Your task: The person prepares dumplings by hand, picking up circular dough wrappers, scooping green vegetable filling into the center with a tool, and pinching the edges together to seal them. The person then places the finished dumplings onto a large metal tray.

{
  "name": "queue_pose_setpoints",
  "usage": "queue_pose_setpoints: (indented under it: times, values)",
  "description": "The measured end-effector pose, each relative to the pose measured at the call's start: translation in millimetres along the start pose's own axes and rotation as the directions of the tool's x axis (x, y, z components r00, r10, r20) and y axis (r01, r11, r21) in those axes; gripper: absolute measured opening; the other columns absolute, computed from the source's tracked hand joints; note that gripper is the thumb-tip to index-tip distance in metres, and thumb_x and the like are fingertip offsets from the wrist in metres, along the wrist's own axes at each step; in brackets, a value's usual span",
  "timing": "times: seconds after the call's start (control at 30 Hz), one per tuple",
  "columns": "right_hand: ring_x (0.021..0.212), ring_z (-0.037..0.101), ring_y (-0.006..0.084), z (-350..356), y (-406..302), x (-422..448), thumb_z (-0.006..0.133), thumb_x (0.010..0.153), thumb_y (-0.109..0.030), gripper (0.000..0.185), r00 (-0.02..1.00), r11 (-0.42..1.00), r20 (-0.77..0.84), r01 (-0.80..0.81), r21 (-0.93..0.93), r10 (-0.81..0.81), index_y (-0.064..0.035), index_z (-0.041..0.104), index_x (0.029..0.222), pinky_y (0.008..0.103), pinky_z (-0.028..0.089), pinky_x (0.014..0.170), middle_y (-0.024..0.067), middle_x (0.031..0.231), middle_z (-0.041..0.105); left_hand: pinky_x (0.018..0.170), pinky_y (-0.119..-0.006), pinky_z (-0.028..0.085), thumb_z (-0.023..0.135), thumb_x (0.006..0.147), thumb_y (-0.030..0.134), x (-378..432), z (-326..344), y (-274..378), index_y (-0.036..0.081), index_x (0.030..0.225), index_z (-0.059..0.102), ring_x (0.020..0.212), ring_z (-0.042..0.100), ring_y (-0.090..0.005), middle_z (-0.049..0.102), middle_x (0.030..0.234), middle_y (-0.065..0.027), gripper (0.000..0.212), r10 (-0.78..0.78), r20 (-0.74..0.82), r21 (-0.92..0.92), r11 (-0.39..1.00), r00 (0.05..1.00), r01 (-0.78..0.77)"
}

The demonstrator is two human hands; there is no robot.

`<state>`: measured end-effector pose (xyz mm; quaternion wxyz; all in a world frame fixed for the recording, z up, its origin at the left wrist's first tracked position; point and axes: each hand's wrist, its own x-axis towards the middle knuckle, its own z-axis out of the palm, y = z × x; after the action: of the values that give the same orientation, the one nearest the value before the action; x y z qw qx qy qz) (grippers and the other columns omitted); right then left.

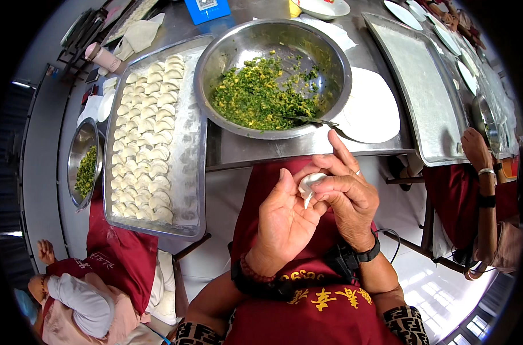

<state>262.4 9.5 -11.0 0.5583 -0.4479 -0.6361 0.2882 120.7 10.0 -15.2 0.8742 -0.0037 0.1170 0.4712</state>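
Over my lap, a white folded dumpling (309, 186) is held between my two hands, its tip pointing down. My right hand (352, 196) pinches its edge between thumb and fingers. Palm up, my left hand (289, 215) cradles it on the fingers, with the thumb raised beside it; part of the dumpling is hidden by my right fingers. Just beyond my hands, a large steel bowl (272, 133) holds chopped green and yellow filling (261, 97). A metal utensil (311, 120) leans in the filling, its handle over the near rim.
Left of the bowl, a metal tray (192, 228) carries rows of dumplings (145, 142). White round sheets (369, 108), likely wrappers, lie right of the bowl. Another floured tray (421, 73) overhangs the table edge. Co-workers sit at both sides; one hand (475, 144) is by that tray.
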Motion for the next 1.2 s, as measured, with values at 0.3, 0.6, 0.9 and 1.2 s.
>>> queue_pose_setpoints:
  times: [0.3, 0.6, 0.9, 1.2]
  values:
    - [0.140, 0.042, 0.0347, -12, -11, 13, 0.073, 0.082, -0.015, 0.011, 0.970, 0.996, 0.239, -0.016, -0.086, 0.036, -0.0101, 0.075, 0.092, 0.0442, 0.039, 0.106, 0.0108, 0.124, 0.068, 0.104, -0.037, 0.040, 0.035, 0.106, 0.045, -2, 8, 10, 0.001, 0.138, 0.045, 0.118, 0.053, -0.0195, 0.055, 0.132, -0.0086, 0.055, -0.012, -0.047, 0.187, 0.982, 0.999, 0.020]
    - [0.139, 0.043, 0.0349, -14, -6, 8, 0.072, 0.082, -0.016, 0.009, 0.954, 0.990, 0.297, 0.008, -0.138, 0.034, -0.0108, 0.073, 0.090, 0.0453, 0.039, 0.104, 0.0069, 0.127, 0.066, 0.101, -0.036, 0.041, 0.036, 0.106, 0.045, -3, 15, 11, 0.003, 0.132, 0.048, 0.114, 0.054, -0.0186, 0.056, 0.129, -0.0086, 0.051, -0.041, -0.109, 0.210, 0.976, 0.993, 0.063]
    - [0.138, 0.044, 0.0358, -24, -15, 22, 0.077, 0.072, -0.008, 0.015, 0.880, 0.955, 0.472, 0.187, -0.230, -0.059, -0.0108, 0.070, 0.086, 0.0454, 0.041, 0.102, 0.0061, 0.128, 0.065, 0.095, -0.037, 0.043, 0.032, 0.106, 0.049, -4, 16, 10, 0.003, 0.133, 0.047, 0.109, 0.054, -0.0181, 0.055, 0.129, -0.0101, 0.055, -0.103, -0.116, 0.289, 0.948, 0.988, 0.133]
    - [0.137, 0.046, 0.0334, -24, -10, 13, 0.074, 0.077, -0.003, 0.019, 0.919, 0.992, 0.385, -0.046, -0.115, 0.087, -0.0084, 0.074, 0.095, 0.0435, 0.041, 0.104, 0.0069, 0.122, 0.068, 0.110, -0.041, 0.036, 0.028, 0.105, 0.054, -2, 10, 11, -0.003, 0.138, 0.042, 0.127, 0.048, -0.0218, 0.051, 0.135, -0.0126, 0.067, -0.133, -0.131, 0.272, 0.948, 0.983, 0.164]
